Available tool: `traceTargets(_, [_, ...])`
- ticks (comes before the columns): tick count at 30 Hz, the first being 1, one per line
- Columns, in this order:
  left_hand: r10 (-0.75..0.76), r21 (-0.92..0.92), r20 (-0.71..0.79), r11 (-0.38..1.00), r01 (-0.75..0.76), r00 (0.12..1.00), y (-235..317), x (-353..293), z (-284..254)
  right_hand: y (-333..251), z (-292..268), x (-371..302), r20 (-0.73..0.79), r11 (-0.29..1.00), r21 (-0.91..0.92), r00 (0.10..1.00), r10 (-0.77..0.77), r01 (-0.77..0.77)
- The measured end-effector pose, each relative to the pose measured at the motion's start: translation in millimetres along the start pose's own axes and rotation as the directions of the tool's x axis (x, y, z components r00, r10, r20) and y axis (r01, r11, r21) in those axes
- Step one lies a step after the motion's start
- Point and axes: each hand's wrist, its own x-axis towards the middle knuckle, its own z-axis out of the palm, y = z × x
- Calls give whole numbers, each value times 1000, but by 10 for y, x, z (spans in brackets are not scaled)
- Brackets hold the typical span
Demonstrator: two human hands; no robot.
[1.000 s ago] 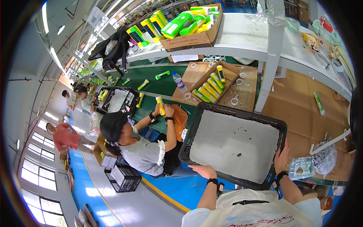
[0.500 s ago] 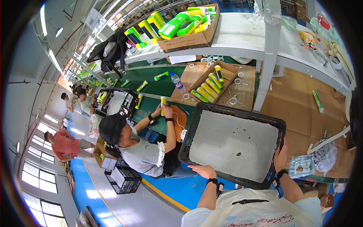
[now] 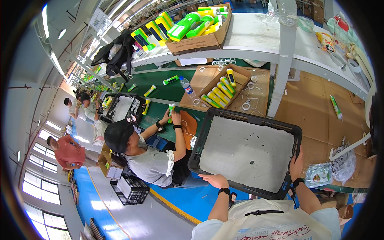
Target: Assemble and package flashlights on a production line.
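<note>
A shallow black plastic crate [image 3: 295, 132] is level in front of me, with a grey sheet [image 3: 246, 150] lining its bottom. Small dark specks lie on the sheet. At the crate's near left corner, my left hand [image 3: 215, 181] is closed on the rim, its fingers partly hidden beneath. My right hand [image 3: 296, 165] grips the right side, with the fingertips out of sight behind the wall. Beyond the crate sits a cardboard box [image 3: 239, 89] with several yellow and green flashlights [image 3: 219, 94] lying in it and one propped up.
A co-worker [image 3: 150, 148] sits at my left, holding a flashlight [image 3: 171, 110] over the green bench [image 3: 154, 105]. A white post [image 3: 283, 60] rises past the crate's far side. Bagged parts [image 3: 319, 175] lie on cardboard at right. An upper shelf [image 3: 256, 34] carries more flashlights.
The co-worker has turned the flashlight, so a green and white part faces up instead of the yellow part. My hands and the crate hold practically the same place.
</note>
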Motion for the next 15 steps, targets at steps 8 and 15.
traceTargets(8, [12,91,-75,996,-5,997,-11,10,128,32,-31,22,81,994,26,992,100,-103])
traceTargets(15, [158,19,-365,987,-162,918,-285,166,487,-81,-28,1,41,1000,-7,999,14,-14])
